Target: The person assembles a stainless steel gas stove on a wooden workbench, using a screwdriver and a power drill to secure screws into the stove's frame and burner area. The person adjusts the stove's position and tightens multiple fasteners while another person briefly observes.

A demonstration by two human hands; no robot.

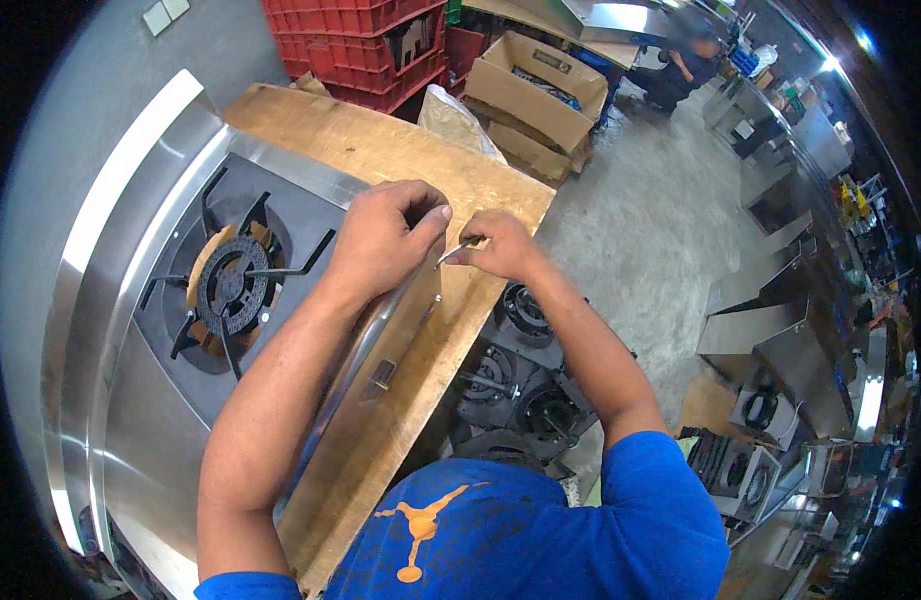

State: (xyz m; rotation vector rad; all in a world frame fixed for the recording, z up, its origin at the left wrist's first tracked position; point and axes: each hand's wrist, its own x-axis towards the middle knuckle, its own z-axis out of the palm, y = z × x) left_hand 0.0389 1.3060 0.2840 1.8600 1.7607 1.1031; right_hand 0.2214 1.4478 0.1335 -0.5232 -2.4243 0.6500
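A stainless-steel gas stove (pixel 166 410) with a round burner (pixel 233 285) and black pan supports lies to my left on a wooden table (pixel 341 130). My left hand (pixel 386 235) is closed at the far end of the stove's front edge, its fingers curled and its thumb pointing right. What those fingers hold, if anything, is hidden. My right hand (pixel 496 245) pinches a slim metal rod (pixel 457 250) with a dark end, its tip close to the stove's front panel (pixel 401 325). A small knob-like stub (pixel 438 298) and a rectangular cutout (pixel 383 374) show on that panel.
Red crates (pixel 351 60) and an open cardboard box (pixel 536 90) stand beyond the table. A pale sack (pixel 456 122) leans by its far edge. Several dark burners (pixel 526 385) sit low on my right. Another person (pixel 681 70) is at the far right; metal cabinets line the right side.
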